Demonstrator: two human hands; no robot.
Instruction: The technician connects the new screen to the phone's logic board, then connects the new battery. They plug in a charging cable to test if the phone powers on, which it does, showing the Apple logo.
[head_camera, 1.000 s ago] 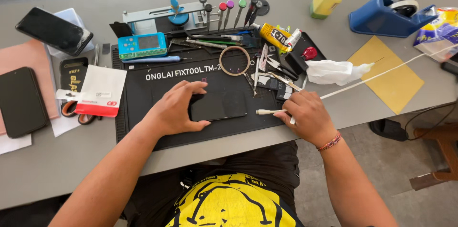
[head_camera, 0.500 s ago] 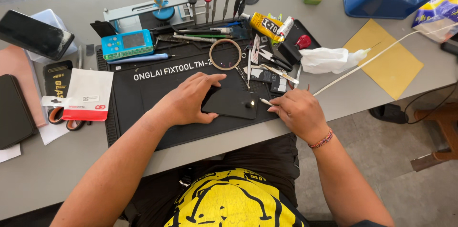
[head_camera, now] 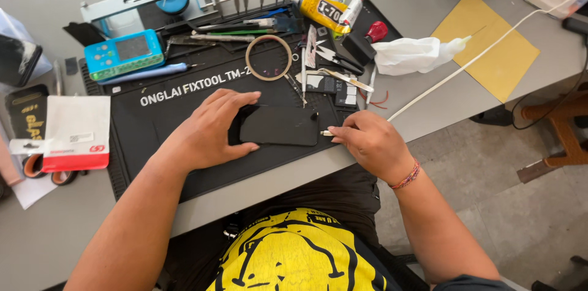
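Black phone pinned flat by left hand, fingers spread; right hand at 3 o'clock pinching white cable plug; forcing it crooked risks bending the port.

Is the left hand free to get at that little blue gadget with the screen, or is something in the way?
Probably yes. The blue gadget lies in the open just beyond the left hand, only a blue pen between them. But that hand is pressing down the black phone.
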